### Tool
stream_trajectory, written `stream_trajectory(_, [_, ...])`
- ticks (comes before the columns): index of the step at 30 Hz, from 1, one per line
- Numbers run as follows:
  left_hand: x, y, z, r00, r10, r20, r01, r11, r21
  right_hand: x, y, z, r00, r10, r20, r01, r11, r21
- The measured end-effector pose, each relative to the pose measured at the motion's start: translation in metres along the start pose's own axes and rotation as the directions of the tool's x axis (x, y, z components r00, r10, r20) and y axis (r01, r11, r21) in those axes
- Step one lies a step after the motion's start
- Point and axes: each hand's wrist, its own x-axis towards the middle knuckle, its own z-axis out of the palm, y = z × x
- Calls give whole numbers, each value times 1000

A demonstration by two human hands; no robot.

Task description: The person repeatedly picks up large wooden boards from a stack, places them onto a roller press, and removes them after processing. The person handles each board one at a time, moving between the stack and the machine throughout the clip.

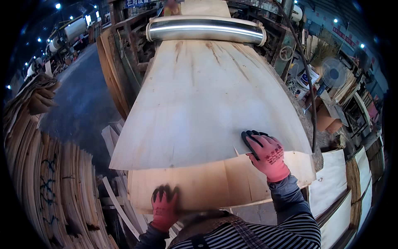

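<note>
A wide pale veneer sheet (195, 108) with brown streaks runs from under a shiny metal roller (207, 30) toward me. Below its near edge a tanner veneer sheet (199, 184) shows, with thin splits along the grain. Both my hands wear pink gloves with black fingertips. My right hand (267, 155) rests on the pale sheet by its near right edge, fingers stretched out and close together. On the near left part of the tan sheet lies my left hand (165, 207), fingers spread. Neither hand shows anything gripped.
Tall stacks of veneer (62, 182) fill the left side. Narrow offcut strips (120, 203) lie beside the sheets. To the right are a dark upright rod (309, 79), a fan (333, 74), a cardboard box (325, 114) and more pale sheets (329, 174). Machine framing flanks the roller.
</note>
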Motion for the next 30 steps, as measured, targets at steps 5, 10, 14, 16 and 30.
stream_trajectory(5, [5,4,-31,997,-69,29,75,942,-328,31,40,76,995,98,-11,-96,991,98])
stream_trajectory(10, [10,5,-40,991,-61,-118,3,897,-441,72,75,165,977,211,-40,-213,975,-70])
stream_trajectory(14, [0,0,-46,974,-116,-194,9,876,-483,45,7,146,917,304,258,-399,716,573])
stream_trajectory(16, [-7,-3,-35,945,-99,-313,-63,881,-469,-8,-26,107,845,182,503,-525,103,845])
stream_trajectory(30, [-75,29,-29,838,361,-408,-525,736,-427,-158,-120,-47,409,430,805,-611,-526,592])
